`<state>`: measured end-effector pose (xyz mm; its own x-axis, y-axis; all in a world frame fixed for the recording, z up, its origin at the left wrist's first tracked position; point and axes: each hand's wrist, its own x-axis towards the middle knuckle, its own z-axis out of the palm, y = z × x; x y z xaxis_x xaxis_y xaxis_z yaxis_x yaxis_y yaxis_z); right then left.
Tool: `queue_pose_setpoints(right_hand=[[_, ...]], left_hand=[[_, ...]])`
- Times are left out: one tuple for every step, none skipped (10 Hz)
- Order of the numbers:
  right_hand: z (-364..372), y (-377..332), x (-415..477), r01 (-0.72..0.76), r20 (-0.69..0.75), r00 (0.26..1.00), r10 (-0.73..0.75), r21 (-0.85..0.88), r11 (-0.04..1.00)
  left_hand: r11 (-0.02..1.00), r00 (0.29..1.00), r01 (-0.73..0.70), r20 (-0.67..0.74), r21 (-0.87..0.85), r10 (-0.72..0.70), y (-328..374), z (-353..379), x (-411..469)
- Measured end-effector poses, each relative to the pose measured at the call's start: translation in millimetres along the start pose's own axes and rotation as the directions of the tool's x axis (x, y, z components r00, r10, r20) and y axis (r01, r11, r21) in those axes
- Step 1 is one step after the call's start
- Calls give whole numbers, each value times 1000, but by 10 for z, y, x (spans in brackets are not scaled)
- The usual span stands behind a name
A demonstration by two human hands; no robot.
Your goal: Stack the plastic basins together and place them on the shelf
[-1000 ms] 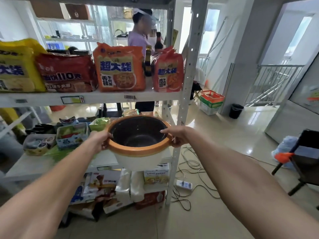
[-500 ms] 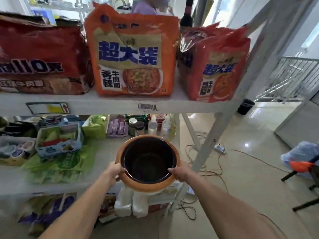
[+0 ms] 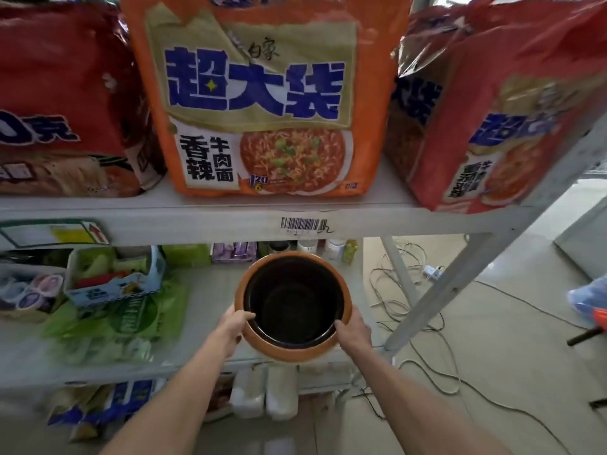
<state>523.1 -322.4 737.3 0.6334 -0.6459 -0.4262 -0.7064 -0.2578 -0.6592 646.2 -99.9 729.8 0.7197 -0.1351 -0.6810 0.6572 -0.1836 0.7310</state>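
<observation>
I'm gripping the nested basins point(image 3: 292, 302) by the stiff orange rim — left hand point(image 3: 234, 323) at eight o'clock, right hand point(image 3: 353, 330) at four, fingers clamping it — judging them light but slick

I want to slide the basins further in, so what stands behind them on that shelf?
Behind the stacked basins, at the back of the middle shelf, stand small bottles and a purple packet. The upper shelf's edge hides their tops.

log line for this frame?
phase: placing | basins: nested, over middle shelf | left hand: on rim | right hand: on rim | released: no
</observation>
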Motion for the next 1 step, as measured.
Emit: queue_pose_setpoints(right_hand=[[-174, -50, -150, 160, 52, 987, -154, -162, 974]], left_hand=[[985, 998, -47, -20, 167, 51, 134, -22, -278]])
